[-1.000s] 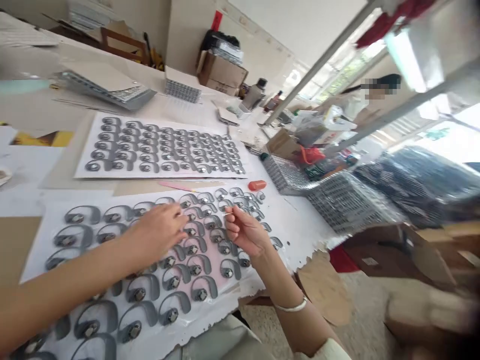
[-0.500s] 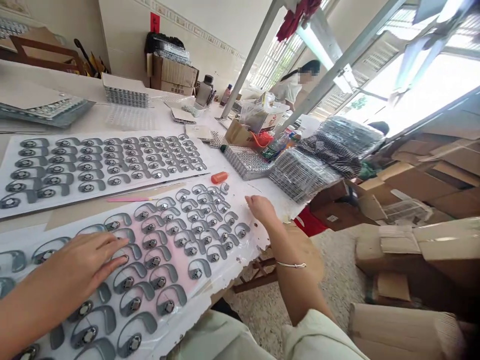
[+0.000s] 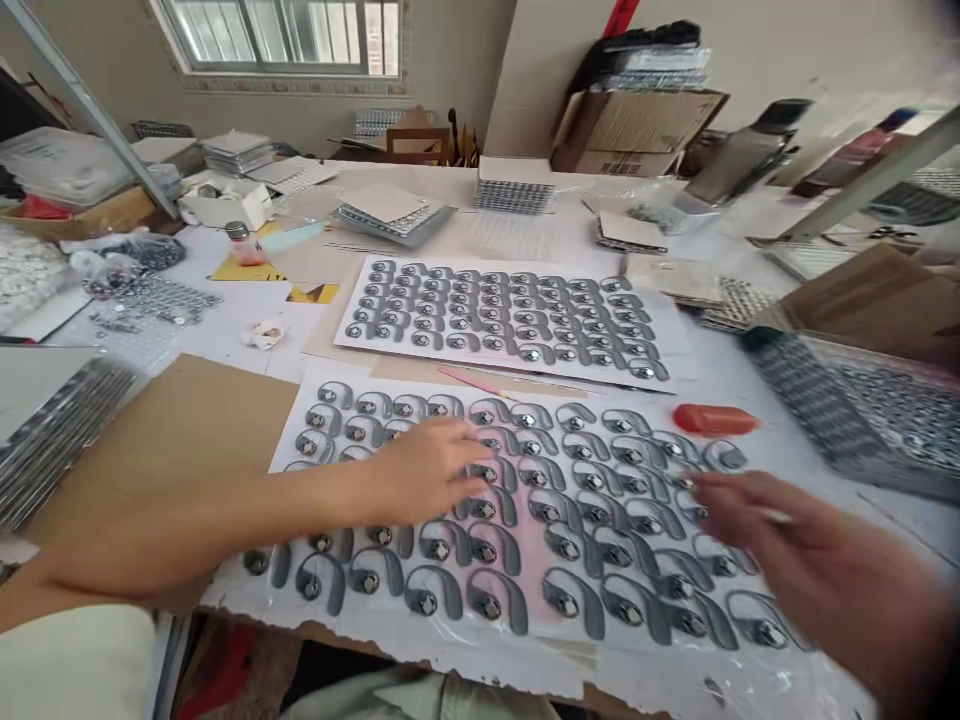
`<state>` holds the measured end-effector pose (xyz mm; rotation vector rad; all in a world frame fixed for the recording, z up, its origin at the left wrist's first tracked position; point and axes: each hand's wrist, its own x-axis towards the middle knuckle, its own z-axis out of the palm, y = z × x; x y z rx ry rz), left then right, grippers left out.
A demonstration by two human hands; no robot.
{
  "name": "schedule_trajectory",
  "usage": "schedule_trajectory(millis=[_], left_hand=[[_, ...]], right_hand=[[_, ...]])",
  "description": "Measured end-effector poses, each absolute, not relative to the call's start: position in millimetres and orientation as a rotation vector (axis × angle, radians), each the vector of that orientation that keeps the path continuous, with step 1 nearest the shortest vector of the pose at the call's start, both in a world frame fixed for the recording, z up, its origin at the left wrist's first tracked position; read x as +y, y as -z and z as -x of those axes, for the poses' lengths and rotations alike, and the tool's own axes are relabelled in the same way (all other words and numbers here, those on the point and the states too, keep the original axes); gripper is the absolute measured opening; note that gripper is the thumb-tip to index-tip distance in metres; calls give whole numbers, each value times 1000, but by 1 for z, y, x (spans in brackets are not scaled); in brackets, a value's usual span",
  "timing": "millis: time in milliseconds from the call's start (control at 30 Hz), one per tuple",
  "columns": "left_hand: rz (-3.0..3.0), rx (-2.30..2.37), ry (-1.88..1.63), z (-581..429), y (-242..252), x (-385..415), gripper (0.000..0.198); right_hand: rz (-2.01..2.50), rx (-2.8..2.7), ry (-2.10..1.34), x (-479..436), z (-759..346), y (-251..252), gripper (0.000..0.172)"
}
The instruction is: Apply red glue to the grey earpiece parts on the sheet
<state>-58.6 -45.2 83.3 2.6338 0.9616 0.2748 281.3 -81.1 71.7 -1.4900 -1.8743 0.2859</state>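
While my left grip (image 3: 431,470) reaches over the middle of the front sheet (image 3: 536,625), its thumb and fingers stand apart amid the gray hook-shaped pieces (image 3: 519,605); whether a fingertip touches one, I cannot tell. My right grip (image 3: 795,560), blurred, is at the right end of that sheet; I cannot make out whether its fingertips are together or pinching anything. The pieces lie in rows across the sheet, near the front edge of the white surface (image 3: 217,332), each with a shiny round (image 3: 490,604). Just beyond, a back sheet (image 3: 472,358) carries more rows of similar pieces, with a pink stick (image 3: 472,381) between the two sheets. An orange-red capsule-shaped object (image 3: 716,419) lies near my right fingertips. To my left, brown cardboard (image 3: 202,420) lies flat beside a stack of layered sheets (image 3: 67,440).
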Motion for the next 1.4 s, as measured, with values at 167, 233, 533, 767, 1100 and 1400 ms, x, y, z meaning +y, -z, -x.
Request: schedule_trajectory(millis=[167,233,533,767,1100,1400], left_hand=[[-2630,844,-582,41,-83,-65,36],[-2596,825,-700,48,-78,-64,36],[-2888,949,-697,104,-58,-43,29],[-3242,610,-613,91,-48,-43,23],[-3172,661,-467,48,-32,-37,19],[-3074,703,-349,46,-17,-37,23]], right_hand=[[844,-2337,-236,-77,-149,-90,18],[762,-2335,-175,-72,-130,-92,16],[1499,-2461,58,35,-139,-69,29],[1775,-2819,-167,75,-121,-45,17],[1661,-2609,-42,53,-125,-74,18],[1255,-1913,-160,-61,-157,-51,11]])
